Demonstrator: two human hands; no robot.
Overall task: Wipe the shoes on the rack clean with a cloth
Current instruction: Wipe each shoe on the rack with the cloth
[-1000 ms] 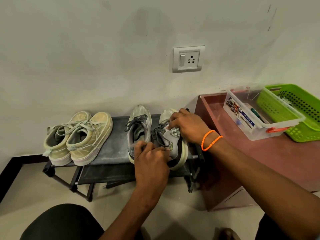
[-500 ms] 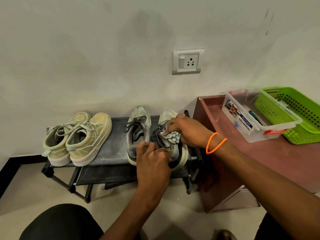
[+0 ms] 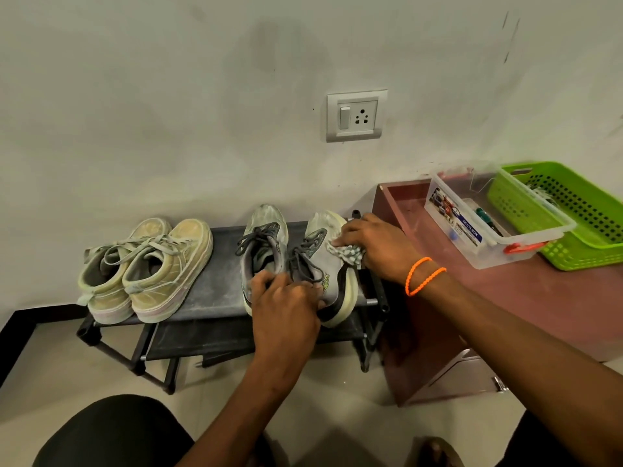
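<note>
Head view: dusty grey shoe [image 3: 325,264], tilted sideways.

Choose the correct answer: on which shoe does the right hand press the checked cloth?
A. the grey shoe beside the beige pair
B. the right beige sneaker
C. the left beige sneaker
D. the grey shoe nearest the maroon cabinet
D: the right hand grips the checked cloth against the side of the rightmost grey lace-up shoe, next to the maroon cabinet, while the left hand holds its heel.
</note>
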